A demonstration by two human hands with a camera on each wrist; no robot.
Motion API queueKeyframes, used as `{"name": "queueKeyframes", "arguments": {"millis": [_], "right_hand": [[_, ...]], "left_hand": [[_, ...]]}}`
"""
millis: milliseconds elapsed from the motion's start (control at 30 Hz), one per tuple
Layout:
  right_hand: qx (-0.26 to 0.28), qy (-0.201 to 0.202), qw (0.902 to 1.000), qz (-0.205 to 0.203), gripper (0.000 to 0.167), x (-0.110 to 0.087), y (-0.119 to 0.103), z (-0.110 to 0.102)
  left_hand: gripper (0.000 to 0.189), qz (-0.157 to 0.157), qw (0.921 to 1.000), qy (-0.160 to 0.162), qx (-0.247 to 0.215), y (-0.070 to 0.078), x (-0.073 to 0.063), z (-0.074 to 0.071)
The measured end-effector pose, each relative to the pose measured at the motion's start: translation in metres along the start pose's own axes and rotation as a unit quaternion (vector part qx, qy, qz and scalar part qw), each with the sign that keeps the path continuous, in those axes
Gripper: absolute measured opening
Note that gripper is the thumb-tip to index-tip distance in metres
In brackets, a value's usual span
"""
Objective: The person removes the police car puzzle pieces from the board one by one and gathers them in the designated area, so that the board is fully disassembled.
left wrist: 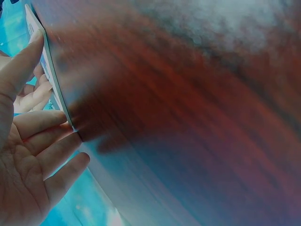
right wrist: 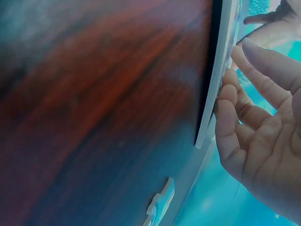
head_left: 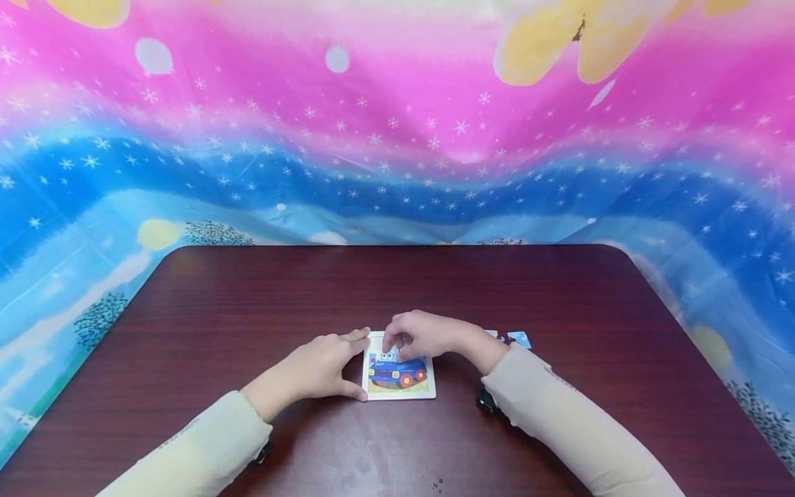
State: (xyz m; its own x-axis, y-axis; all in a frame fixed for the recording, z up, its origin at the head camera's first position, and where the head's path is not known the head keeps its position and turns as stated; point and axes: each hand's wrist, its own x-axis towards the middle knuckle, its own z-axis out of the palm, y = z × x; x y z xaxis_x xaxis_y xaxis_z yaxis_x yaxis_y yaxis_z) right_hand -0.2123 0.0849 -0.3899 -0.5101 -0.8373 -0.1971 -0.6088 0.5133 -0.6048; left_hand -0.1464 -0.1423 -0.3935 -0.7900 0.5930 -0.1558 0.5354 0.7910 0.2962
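A square picture puzzle with a white frame [head_left: 431, 393] lies on the table, showing a blue cartoon car with eyes and red-orange wheels. Along its left edge the left hand [head_left: 319, 366] spreads straight fingers and thumb, with the thumb at the near left corner and fingertips at the far one. From the right, the right hand [head_left: 425, 335] reaches over the upper part of the picture. Its fingertips bend down to the surface, thumb and index apart, and no piece shows between them in the right wrist view. The hand covers the picture's upper right.
Loose puzzle pieces [head_left: 518, 339] lie beyond the right forearm, partly hidden by it; one piece [right wrist: 161, 202] also shows in the right wrist view. The dark red-brown table [head_left: 248, 297] reaches back to a pink and blue patterned cloth [head_left: 397, 152].
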Motion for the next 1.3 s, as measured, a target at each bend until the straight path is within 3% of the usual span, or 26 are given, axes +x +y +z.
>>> {"name": "queueKeyframes", "arguments": {"millis": [567,1033,1300], "right_hand": [[-0.027,-0.016,0.9984,0.047,0.022,0.004,-0.011,0.008],[-0.036,-0.007,0.9984,0.042,0.022,0.005,-0.016,0.008],[-0.035,-0.010,0.9984,0.042,0.022,0.006,-0.015,0.010]], "left_hand": [[0.089,0.000,1.0000,-0.001,0.001,0.001,0.001,0.001],[0.089,0.006,1.0000,0.003,0.007,-0.002,0.001,0.001],[0.077,0.008,0.9997,0.012,0.021,0.000,0.002,0.002]]}}
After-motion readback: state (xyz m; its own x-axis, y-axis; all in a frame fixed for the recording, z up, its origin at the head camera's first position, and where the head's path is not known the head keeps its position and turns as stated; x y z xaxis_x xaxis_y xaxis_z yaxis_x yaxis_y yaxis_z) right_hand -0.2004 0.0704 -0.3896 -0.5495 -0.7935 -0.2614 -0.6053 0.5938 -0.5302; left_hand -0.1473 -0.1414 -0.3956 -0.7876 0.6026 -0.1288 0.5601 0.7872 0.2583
